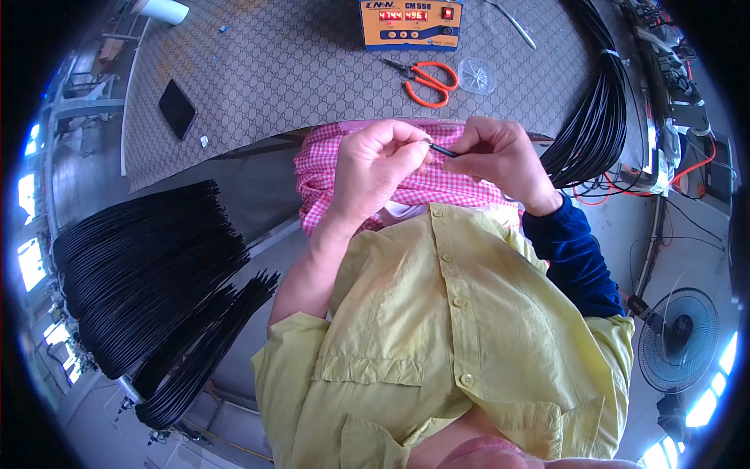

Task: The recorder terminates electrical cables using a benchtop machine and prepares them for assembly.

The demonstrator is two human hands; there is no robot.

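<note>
A short length of black cable [444,149] spans the gap between my two hands, just off the table's near edge and above a pink checked cloth on my lap. My left hand [381,162] pinches its tip between thumb and forefinger. From the other side, the thumb and fingers of my right hand [496,159] are closed on the same cable, and its further run is hidden behind that hand. Beyond my hands, orange-handled snips [426,84] lie on the table beside a round clear plastic dish [476,76].
An orange and blue counter box [412,27] stands at the table's back, near a thin metal tool [513,25]. A dark phone [177,109] lies left on the patterned tabletop [273,86]. Black cable bundles hang at right [598,125] and left [148,266]. A fan [678,340] stands lower right.
</note>
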